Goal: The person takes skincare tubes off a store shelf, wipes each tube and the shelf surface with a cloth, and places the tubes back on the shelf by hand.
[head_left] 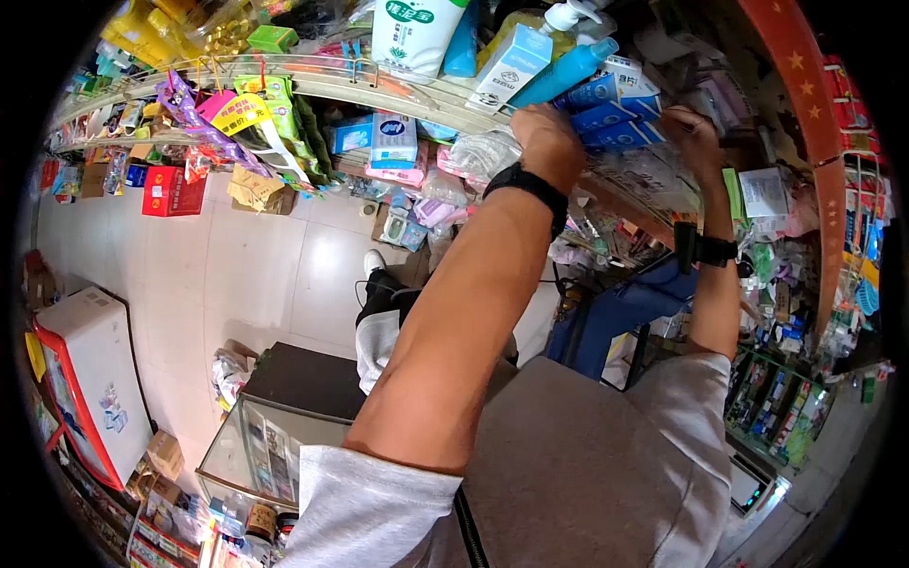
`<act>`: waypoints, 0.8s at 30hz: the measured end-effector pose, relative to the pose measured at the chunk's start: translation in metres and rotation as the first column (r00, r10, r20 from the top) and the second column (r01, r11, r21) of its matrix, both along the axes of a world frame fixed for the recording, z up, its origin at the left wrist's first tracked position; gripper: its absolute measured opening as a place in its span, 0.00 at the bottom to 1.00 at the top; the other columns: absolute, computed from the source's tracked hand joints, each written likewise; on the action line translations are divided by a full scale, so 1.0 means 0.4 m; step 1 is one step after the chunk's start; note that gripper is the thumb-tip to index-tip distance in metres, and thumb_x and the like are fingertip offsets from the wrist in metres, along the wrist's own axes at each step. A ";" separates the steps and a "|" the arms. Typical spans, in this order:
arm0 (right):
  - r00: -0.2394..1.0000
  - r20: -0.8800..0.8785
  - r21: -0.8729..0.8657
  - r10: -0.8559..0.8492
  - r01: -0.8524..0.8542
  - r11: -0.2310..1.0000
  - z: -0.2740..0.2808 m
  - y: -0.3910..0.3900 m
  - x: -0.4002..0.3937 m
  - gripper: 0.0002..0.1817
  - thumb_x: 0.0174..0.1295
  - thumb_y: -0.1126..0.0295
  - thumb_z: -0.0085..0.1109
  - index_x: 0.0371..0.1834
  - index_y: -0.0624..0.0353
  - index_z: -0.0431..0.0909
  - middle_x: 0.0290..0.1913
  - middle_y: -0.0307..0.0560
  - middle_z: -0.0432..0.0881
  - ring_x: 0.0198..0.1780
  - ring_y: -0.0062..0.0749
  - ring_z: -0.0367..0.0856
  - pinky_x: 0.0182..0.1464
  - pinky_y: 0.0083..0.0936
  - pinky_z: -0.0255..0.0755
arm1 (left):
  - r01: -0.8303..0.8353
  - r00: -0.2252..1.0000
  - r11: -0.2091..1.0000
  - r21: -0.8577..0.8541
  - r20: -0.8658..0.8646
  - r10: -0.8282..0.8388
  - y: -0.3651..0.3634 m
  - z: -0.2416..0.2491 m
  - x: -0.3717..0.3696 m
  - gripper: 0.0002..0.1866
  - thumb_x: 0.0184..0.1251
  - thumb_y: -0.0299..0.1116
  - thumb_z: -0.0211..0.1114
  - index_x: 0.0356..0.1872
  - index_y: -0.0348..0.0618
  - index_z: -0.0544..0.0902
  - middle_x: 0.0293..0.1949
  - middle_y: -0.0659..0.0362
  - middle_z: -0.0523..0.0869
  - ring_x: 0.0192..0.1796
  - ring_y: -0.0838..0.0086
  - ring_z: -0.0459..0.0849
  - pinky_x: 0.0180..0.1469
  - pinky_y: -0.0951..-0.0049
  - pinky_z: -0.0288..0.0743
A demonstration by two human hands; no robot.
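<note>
Several blue boxes (611,115) with white print stand stacked at the shelf, between my two hands. My left hand (551,134), with a black band on the wrist, is closed at their left end, its fingers curled and partly hidden. At their right end my right hand (691,137) is closed with its fingertips against the boxes; a black watch is on that wrist. Just behind my left hand are a light blue and white carton (511,66), a blue tube (568,71) and a white pump bottle (568,17).
A wire-edged shelf (417,87) with hanging packets curves across the top left. Below are a pale tiled floor (256,256), a glass counter (265,450) and a red-edged white freezer (99,379). A red starred strip (805,85) runs down the right. A person's leg (379,293) shows mid-view.
</note>
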State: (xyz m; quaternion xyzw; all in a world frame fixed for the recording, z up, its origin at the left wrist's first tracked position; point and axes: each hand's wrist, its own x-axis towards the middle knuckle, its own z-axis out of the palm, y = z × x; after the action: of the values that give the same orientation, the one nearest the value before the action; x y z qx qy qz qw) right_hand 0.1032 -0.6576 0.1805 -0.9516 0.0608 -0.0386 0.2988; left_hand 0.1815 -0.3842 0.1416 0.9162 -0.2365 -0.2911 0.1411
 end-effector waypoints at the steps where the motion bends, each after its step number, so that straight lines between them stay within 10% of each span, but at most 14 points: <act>1: 0.999 -0.007 0.037 -0.031 0.031 0.999 0.003 0.009 -0.003 0.08 0.67 0.78 0.60 0.46 0.68 0.84 0.45 0.44 0.85 0.48 0.30 0.83 0.52 0.25 0.75 | 0.000 1.000 1.000 0.000 0.001 0.000 -0.002 -0.001 0.000 0.17 0.70 0.43 0.64 0.58 0.60 0.85 0.60 0.68 0.85 0.62 0.77 0.83 0.52 0.77 0.79; 8: 0.997 -0.023 -0.185 0.077 -0.080 0.979 0.017 0.011 0.010 0.10 0.71 0.71 0.59 0.47 0.65 0.84 0.43 0.48 0.84 0.45 0.30 0.82 0.51 0.25 0.73 | 0.042 0.999 0.999 -0.002 -0.003 -0.042 0.022 0.028 -0.003 0.17 0.70 0.42 0.64 0.58 0.57 0.85 0.61 0.67 0.84 0.62 0.76 0.82 0.54 0.76 0.78; 13: 0.973 -0.227 -0.171 0.046 -0.086 0.982 0.087 0.108 0.077 0.19 0.74 0.55 0.55 0.58 0.57 0.80 0.46 0.46 0.84 0.48 0.26 0.81 0.52 0.25 0.74 | 0.069 0.988 0.995 -0.073 0.144 -0.058 -0.006 -0.059 -0.006 0.22 0.66 0.50 0.65 0.54 0.50 0.87 0.57 0.56 0.86 0.60 0.66 0.85 0.59 0.67 0.79; 24: 0.897 -0.209 -0.003 0.389 -0.398 0.917 -0.024 0.024 0.198 0.18 0.73 0.55 0.55 0.57 0.54 0.80 0.45 0.38 0.83 0.40 0.21 0.82 0.36 0.18 0.80 | 0.104 0.990 0.991 -0.084 0.104 -0.095 -0.007 -0.070 0.014 0.26 0.57 0.53 0.69 0.51 0.47 0.87 0.53 0.50 0.87 0.58 0.58 0.85 0.59 0.62 0.79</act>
State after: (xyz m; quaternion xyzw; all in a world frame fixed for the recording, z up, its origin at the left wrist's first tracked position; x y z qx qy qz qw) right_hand 0.1824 -0.6480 0.1710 -0.9497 -0.1033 0.1188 0.2708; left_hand 0.1869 -0.3869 0.1136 0.9094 -0.3016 -0.2406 0.1551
